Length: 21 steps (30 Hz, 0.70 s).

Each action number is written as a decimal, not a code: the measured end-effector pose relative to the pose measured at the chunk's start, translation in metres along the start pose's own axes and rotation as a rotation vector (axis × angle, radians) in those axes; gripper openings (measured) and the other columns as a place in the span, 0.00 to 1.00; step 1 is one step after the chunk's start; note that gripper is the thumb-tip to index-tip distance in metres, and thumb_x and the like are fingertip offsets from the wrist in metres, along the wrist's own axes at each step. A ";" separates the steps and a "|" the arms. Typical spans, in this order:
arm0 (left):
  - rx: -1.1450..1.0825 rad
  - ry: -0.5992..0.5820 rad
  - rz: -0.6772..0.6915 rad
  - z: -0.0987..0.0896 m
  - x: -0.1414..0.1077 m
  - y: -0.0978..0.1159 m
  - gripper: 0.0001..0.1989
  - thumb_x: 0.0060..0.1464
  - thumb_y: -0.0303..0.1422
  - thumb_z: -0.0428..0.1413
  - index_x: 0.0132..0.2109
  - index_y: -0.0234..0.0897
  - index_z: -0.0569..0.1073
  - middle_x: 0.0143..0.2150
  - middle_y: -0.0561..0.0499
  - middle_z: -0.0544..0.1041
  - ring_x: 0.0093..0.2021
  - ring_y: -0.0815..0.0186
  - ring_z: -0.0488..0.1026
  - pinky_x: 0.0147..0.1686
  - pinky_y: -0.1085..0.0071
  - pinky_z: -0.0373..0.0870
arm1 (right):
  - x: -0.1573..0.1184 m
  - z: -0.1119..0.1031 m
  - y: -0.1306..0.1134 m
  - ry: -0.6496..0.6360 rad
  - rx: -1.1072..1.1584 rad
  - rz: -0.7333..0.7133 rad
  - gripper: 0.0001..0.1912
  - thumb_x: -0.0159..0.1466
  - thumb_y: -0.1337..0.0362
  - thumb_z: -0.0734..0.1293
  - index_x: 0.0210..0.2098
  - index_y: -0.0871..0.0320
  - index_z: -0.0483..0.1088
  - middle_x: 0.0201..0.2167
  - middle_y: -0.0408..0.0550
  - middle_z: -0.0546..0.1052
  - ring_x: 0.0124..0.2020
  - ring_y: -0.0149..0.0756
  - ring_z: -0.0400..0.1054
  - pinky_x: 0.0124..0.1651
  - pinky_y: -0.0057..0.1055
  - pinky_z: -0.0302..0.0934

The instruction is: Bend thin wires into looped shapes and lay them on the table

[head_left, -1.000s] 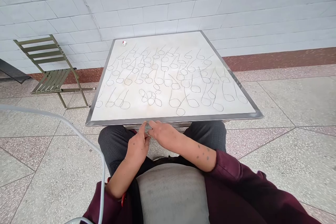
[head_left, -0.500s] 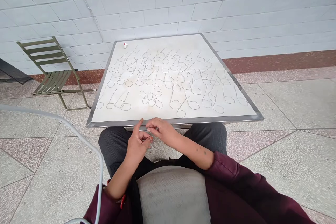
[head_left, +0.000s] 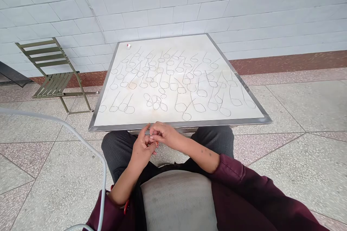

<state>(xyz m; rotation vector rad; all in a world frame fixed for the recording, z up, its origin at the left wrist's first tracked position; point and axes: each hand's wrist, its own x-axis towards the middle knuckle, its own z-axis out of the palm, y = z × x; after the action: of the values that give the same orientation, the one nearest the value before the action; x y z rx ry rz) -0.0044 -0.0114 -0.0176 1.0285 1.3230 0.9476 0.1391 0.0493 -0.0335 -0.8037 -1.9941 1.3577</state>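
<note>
Over my lap, just off the table's near edge, my left hand (head_left: 142, 148) pinches a thin wire (head_left: 159, 156) between thumb and fingers, with a small orange bit at the fingertips. My right hand (head_left: 164, 135) meets it from the right, thumb and fingers pressed together at the same spot; what they grip is too small to make out. On the white table (head_left: 149, 123) lie many thin wire pieces, each with a round loop and a straight tail. A flower-like wire shape (head_left: 156, 103) of several loops lies near the front.
A small red and white object (head_left: 128, 46) sits at the table's back left corner. A green folding chair (head_left: 55, 79) stands on the left. A grey curved tube (head_left: 81, 138) crosses the left foreground. A tiled wall (head_left: 173, 14) rises behind the table.
My right hand has moved slightly down and left, and its fingers have closed at my left fingertips. The left hand has barely moved.
</note>
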 end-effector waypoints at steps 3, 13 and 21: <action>-0.030 -0.025 0.003 0.000 0.001 -0.001 0.39 0.46 0.30 0.59 0.65 0.37 0.55 0.28 0.56 0.72 0.29 0.68 0.70 0.23 0.75 0.69 | 0.000 0.002 0.002 -0.007 0.058 0.033 0.04 0.63 0.69 0.64 0.33 0.57 0.63 0.30 0.39 0.65 0.25 0.24 0.63 0.31 0.24 0.60; -0.011 -0.081 0.022 -0.001 0.004 -0.005 0.32 0.49 0.29 0.57 0.62 0.36 0.59 0.31 0.54 0.72 0.27 0.69 0.69 0.22 0.75 0.69 | 0.002 0.006 0.009 -0.048 0.173 0.065 0.05 0.61 0.71 0.63 0.32 0.57 0.61 0.33 0.40 0.67 0.25 0.24 0.64 0.29 0.24 0.61; -0.025 0.012 0.045 -0.009 0.002 0.002 0.34 0.50 0.32 0.58 0.64 0.39 0.60 0.29 0.56 0.71 0.25 0.71 0.68 0.24 0.75 0.68 | 0.000 0.007 0.008 0.035 0.247 0.118 0.08 0.64 0.62 0.64 0.37 0.56 0.58 0.26 0.37 0.67 0.25 0.27 0.64 0.32 0.27 0.61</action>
<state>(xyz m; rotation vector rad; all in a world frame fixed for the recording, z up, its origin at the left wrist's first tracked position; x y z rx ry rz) -0.0133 -0.0082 -0.0164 1.0381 1.2995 1.0032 0.1353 0.0479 -0.0431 -0.8324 -1.7320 1.6085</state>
